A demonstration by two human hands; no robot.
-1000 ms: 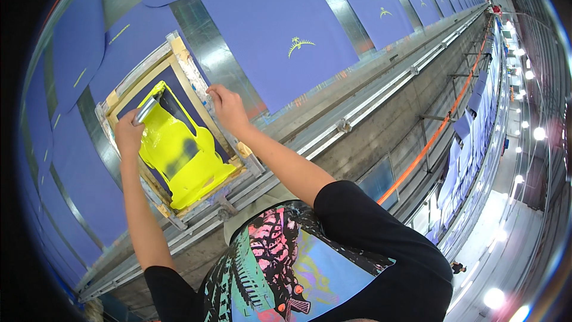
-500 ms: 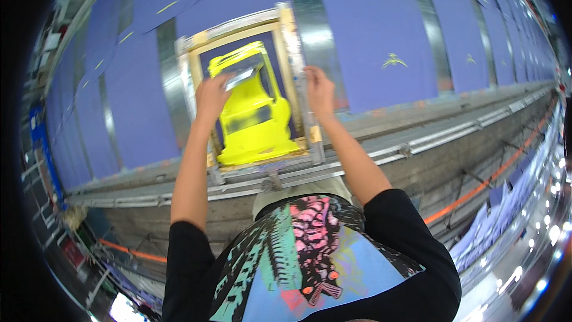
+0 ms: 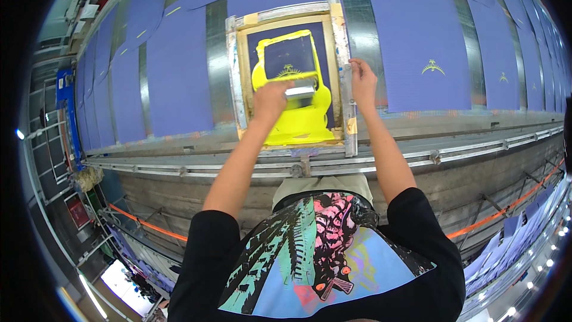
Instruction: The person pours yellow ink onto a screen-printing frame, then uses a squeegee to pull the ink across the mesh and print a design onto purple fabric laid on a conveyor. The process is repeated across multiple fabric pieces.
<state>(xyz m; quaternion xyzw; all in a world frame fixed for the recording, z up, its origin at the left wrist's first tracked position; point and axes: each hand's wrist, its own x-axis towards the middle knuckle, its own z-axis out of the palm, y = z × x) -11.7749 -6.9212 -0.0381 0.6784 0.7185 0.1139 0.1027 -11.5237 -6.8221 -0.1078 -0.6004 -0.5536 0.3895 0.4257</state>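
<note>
A screen-printing frame point(image 3: 343, 42) with a worn wooden rim lies on the purple fabric in front of me. Bright yellow ink point(image 3: 301, 133) is spread over its mesh, thickest at the near end. My left hand point(image 3: 271, 102) grips a silver-edged squeegee point(image 3: 302, 90), which lies across the mesh about halfway down. Just beyond the blade, part of a yellow arched design point(image 3: 290, 71) shows on the dark mesh. At the frame's right rail, my right hand point(image 3: 364, 83) has its fingers curled against the outer edge.
Purple fabric pieces point(image 3: 417, 30) lie along the long table, with metal strips point(image 3: 361, 30) between them. To the right, one piece bears a yellow arched print point(image 3: 433, 68). A metal rail point(image 3: 244, 170) runs along the near edge, with an orange bar point(image 3: 149, 222) lower down.
My left hand has drawn the squeegee toward me over the mesh, and the arched design now shows behind it. My right hand stays by the frame's right rail. The whole view has shifted.
</note>
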